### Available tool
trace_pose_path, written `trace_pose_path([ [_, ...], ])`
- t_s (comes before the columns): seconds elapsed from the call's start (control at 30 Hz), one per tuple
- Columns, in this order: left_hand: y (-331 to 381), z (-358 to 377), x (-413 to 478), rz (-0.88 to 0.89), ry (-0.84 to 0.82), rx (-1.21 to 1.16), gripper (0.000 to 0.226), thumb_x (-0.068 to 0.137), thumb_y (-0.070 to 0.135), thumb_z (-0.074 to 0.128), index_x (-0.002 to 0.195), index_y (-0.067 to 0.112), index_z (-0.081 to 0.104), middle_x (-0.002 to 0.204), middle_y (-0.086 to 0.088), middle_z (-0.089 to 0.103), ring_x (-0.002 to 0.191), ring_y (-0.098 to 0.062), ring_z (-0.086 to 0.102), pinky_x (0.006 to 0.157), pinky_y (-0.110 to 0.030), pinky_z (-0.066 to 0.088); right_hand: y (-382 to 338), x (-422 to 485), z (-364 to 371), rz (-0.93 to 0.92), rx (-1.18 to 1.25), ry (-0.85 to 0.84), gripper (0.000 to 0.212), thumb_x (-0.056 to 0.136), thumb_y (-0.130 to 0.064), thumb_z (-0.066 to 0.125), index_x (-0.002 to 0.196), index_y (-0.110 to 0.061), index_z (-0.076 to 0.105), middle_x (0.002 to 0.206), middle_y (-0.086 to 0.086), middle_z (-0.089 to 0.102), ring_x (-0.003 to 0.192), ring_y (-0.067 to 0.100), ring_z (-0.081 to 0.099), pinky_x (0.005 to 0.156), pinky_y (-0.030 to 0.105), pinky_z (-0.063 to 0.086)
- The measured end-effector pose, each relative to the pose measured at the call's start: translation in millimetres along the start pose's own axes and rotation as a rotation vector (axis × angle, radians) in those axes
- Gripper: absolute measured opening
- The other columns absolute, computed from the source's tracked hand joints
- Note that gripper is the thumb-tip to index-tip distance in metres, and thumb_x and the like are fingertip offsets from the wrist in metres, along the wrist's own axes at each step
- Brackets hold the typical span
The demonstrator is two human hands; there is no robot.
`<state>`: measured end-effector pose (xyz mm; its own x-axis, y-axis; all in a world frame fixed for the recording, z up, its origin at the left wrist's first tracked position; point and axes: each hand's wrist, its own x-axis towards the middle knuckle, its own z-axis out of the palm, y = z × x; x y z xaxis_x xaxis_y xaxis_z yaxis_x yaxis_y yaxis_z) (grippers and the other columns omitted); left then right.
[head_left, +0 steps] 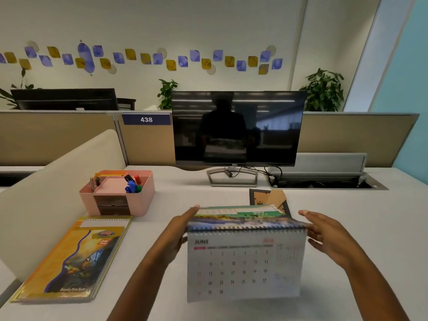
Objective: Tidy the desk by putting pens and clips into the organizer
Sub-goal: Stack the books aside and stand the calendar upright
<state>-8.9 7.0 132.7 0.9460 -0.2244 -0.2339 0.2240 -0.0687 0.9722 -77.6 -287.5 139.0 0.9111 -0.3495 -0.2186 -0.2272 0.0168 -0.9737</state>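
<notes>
Over the near middle of the bench (pixel 347 216), held up off the surface: a spiral-bound desk calendar (pixel 245 262), June page hanging toward the camera, print smeared by blur. Gripped at its left end by the left hand (pixel 178 230), thumb laid over the top fold, the other fingers tucked behind the card and mostly hidden. At its right end, the right hand (pixel 324 232), fingers straight and spread, tips touching the edge by the wire binding, not curled round it. Both forearms cut off by the bottom edge.

Just behind the calendar, flat on the bench, a photo frame (pixel 261 196) back-side up, stand flap raised, near part covered by the calendar.

To the left and farther back, well apart from both hands, the pink organizer (pixel 143 200). In its right-hand compartment, a bunch of markers (pixel 133 183) with blue, red, green and black caps, tilted together. In the middle tray, a pad of pink notes (pixel 111 185). In the left slot, one metal pen (pixel 92 183) upright, with a dark item beside it too small to name. In the back slot, something yellow, unclear. In the front wall, two small drawers (pixel 113 205), contents unseen. No telling whether any clips lie inside.

Just in front of the organizer, a yellow spiral notebook (pixel 76 258) flat on the bench. At the back, a dark monitor (pixel 238 128); to its right, an open cable hatch (pixel 324 179), insides too dim to make out.
</notes>
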Motion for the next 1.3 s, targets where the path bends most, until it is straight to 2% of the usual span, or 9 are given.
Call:
trace_pose_path([
  [0.13, 17.0, -4.1, -1.3, 0.067, 0.029, -0.014, 0.051, 0.096, 0.045, 0.03, 0.077, 0.01, 0.061, 0.058, -0.002, 0.07, 0.073, -0.021, 0.065, 0.079, -0.029, 0.047, -14.6, -9.3, 8.7, -0.131, 0.073, -0.045, 0.021, 0.094, -0.028, 0.04, 0.101, -0.018, 0.057, 0.092, 0.006, 0.063, 0.088, 0.015, 0.056, 0.079, 0.035, 0.043],
  [0.3, 17.6, -4.6, 3.2, 0.108, 0.045, -0.016, 0.048, 0.095, 0.048, 0.028, 0.094, 0.016, 0.064, 0.09, -0.011, 0.071, 0.094, -0.029, 0.063, 0.097, -0.043, 0.041, -17.2, -7.8, 22.0, -0.265, 0.153, -0.075, 0.008, 0.087, -0.028, 0.052, 0.093, -0.024, 0.054, 0.089, 0.007, 0.064, 0.09, 0.021, 0.057, 0.062, 0.027, 0.049],
  [0.4, 11.8, -3.8, 6.9, 0.123, 0.012, 0.013, 0.042, 0.094, 0.047, 0.027, 0.099, 0.022, 0.061, 0.102, -0.009, 0.069, 0.104, -0.027, 0.059, 0.097, -0.04, 0.037, -12.8, -1.6, 25.9, -0.305, 0.197, -0.102, 0.043, 0.061, -0.039, 0.075, 0.096, -0.029, 0.053, 0.092, 0.007, 0.063, 0.092, 0.024, 0.058, 0.057, 0.021, 0.057],
  [0.57, 9.9, -8.2, 8.7, 0.119, -0.064, 0.068, 0.052, 0.081, 0.062, 0.04, 0.097, 0.019, 0.063, 0.098, -0.009, 0.07, 0.1, -0.025, 0.062, 0.092, -0.038, 0.039, -6.1, 7.5, 33.4, -0.38, 0.086, 0.049, 0.031, 0.084, -0.005, 0.056, 0.109, -0.019, 0.045, 0.088, 0.003, 0.06, 0.089, 0.024, 0.055, 0.065, 0.034, 0.049],
  [0.7, -1.4, -7.3, 16.0, 0.076, -0.104, 0.072, 0.062, 0.071, 0.063, 0.03, 0.103, 0.021, 0.061, 0.104, -0.006, 0.068, 0.102, -0.023, 0.061, 0.094, -0.038, 0.038, 4.4, 15.5, 40.2, -0.375, 0.073, 0.139, 0.025, 0.084, -0.007, 0.058, 0.105, -0.013, 0.046, 0.096, 0.011, 0.06, 0.087, 0.027, 0.056, 0.066, 0.037, 0.046],
  [0.9, -30.6, 1.7, 34.7, 0.08, 0.041, -0.004, 0.035, 0.094, 0.053, 0.028, 0.106, 0.031, 0.052, 0.112, 0.004, 0.057, 0.106, -0.018, 0.052, 0.099, -0.039, 0.041, 21.3, 32.9, 44.2, -0.357, 0.055, 0.268, 0.019, 0.086, -0.012, 0.056, 0.096, -0.008, 0.041, 0.099, 0.012, 0.057, 0.091, 0.03, 0.056, 0.067, 0.035, 0.047],
  [1.03, -63.2, 4.8, 43.3, 0.144, 0.16, 0.149, 0.022, 0.097, 0.035, 0.038, 0.091, 0.023, 0.054, 0.092, 0.006, 0.062, 0.096, -0.022, 0.061, 0.066, -0.016, 0.05, 40.1, 42.7, 54.0, -0.31, -0.031, 0.175, 0.015, 0.087, -0.016, 0.055, 0.098, -0.013, 0.045, 0.105, 0.012, 0.06, 0.09, 0.027, 0.057, 0.073, 0.037, 0.051],
  [1.17, -89.4, 7.9, 48.3, 0.17, 0.125, 0.236, 0.013, 0.098, 0.025, 0.038, 0.104, 0.019, 0.048, 0.102, 0.007, 0.056, 0.101, -0.019, 0.053, 0.073, -0.016, 0.047, 74.5, 47.4, 58.5, -0.161, -0.097, 0.066, 0.022, 0.086, -0.017, 0.057, 0.104, -0.019, 0.046, 0.109, 0.012, 0.059, 0.095, 0.027, 0.054, 0.089, 0.046, 0.049],
  [1.3, -103.3, 9.6, 57.2, 0.214, 0.157, 0.248, 0.018, 0.098, 0.022, 0.039, 0.09, 0.037, 0.046, 0.097, 0.018, 0.054, 0.099, -0.016, 0.053, 0.075, -0.013, 0.042, 96.5, 47.3, 53.2, -0.08, -0.13, 0.022, 0.019, 0.087, -0.014, 0.057, 0.104, -0.014, 0.048, 0.113, 0.012, 0.058, 0.098, 0.026, 0.052, 0.099, 0.044, 0.042],
])
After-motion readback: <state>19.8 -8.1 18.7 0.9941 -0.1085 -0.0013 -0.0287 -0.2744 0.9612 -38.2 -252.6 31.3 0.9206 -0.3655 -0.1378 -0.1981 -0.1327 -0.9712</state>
